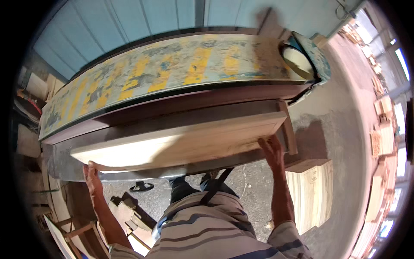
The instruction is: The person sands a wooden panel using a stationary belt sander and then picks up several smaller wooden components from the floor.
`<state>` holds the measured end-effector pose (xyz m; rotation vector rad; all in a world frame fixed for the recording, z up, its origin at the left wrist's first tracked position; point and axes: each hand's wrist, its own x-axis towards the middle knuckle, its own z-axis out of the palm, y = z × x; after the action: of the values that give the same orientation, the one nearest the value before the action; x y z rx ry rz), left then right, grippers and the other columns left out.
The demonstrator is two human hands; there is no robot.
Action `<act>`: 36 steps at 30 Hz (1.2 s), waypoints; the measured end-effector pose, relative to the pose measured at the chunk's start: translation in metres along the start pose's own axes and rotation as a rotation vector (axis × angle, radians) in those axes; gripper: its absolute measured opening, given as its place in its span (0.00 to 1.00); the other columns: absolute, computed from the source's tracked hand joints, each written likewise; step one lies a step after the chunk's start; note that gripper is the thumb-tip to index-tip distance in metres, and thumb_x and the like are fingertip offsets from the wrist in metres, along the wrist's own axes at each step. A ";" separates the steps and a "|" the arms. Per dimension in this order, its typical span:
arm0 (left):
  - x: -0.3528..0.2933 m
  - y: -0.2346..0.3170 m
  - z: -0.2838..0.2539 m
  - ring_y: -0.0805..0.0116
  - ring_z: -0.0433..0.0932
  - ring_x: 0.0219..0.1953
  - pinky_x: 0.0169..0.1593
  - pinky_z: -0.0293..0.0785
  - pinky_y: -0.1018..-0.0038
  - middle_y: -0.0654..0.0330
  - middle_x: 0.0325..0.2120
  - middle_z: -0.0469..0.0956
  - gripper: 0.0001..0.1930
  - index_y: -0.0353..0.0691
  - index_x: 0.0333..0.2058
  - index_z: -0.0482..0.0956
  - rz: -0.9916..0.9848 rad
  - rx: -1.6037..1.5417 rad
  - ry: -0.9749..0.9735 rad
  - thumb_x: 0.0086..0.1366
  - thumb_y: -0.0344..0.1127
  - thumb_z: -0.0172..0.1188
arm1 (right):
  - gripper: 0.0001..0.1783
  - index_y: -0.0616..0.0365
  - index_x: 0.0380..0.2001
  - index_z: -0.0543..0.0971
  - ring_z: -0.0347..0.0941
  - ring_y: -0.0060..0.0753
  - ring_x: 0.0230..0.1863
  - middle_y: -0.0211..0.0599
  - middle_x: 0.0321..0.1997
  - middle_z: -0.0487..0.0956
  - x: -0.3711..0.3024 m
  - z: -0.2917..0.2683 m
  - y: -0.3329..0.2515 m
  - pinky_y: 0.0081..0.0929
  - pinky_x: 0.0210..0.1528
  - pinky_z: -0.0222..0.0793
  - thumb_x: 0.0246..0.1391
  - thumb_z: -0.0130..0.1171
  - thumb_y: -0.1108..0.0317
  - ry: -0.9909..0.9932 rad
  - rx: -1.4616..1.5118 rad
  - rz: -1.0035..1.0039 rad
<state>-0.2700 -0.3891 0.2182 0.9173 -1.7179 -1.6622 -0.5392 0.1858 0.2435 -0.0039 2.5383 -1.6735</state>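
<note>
Holding a wooden board (185,142) by both ends

The long, pale board lies over the metal table (59,159), roughly along its near edge, with a gap between it and the machine behind (probably an edge belt sander (172,69), judging by the long striped body). The left hand (92,177) has a narrow pinch on the board's near left corner, thumb uppermost and some fingers out of sight; the right hand (273,152) grips the near right corner, its fingers partly hidden. Hands set this far apart seem to balance the length and keep either end from swinging. Whether the board rests fully on the table or is lifted slightly, I cannot tell. A wood strip (290,134) runs along the table's right edge, just beside the board's end, perhaps serving as a stop. Beyond the near right corner sits a stack of timber (307,194); a handwheel (141,187) shows below the near edge, toward the left.
</note>
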 end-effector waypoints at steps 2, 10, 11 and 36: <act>-0.002 0.008 0.009 0.69 0.66 0.43 0.48 0.61 0.73 0.61 0.39 0.69 0.25 0.35 0.48 0.67 -0.007 0.128 0.059 0.60 0.49 0.54 | 0.18 0.63 0.35 0.73 0.67 0.27 0.31 0.39 0.28 0.74 -0.005 -0.005 0.004 0.27 0.33 0.65 0.49 0.59 0.59 -0.008 -0.137 -0.018; 0.012 -0.029 0.009 0.69 0.70 0.40 0.43 0.66 0.71 0.61 0.37 0.72 0.20 0.40 0.41 0.73 -0.222 0.245 0.159 0.52 0.43 0.62 | 0.16 0.65 0.27 0.73 0.66 0.36 0.27 0.43 0.24 0.72 0.004 -0.008 0.045 0.31 0.32 0.63 0.48 0.58 0.60 -0.065 -0.464 0.025; 0.010 -0.019 0.027 0.69 0.71 0.40 0.43 0.67 0.71 0.60 0.38 0.73 0.20 0.41 0.42 0.73 -0.249 0.279 0.146 0.52 0.43 0.63 | 0.16 0.65 0.29 0.73 0.66 0.39 0.29 0.44 0.27 0.72 0.007 -0.008 0.048 0.33 0.34 0.64 0.48 0.58 0.60 -0.040 -0.516 -0.064; -0.031 -0.031 0.027 0.80 0.60 0.09 0.11 0.55 0.82 0.68 0.11 0.64 0.28 0.42 0.48 0.62 -0.549 0.450 0.127 0.53 0.49 0.61 | 0.21 0.64 0.45 0.73 0.69 0.31 0.45 0.41 0.44 0.75 0.001 0.036 0.054 0.27 0.49 0.64 0.59 0.47 0.58 0.397 -0.002 -0.078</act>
<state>-0.2697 -0.3477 0.1879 1.7967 -1.8960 -1.4973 -0.5346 0.1743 0.1801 0.2572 2.8518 -1.8611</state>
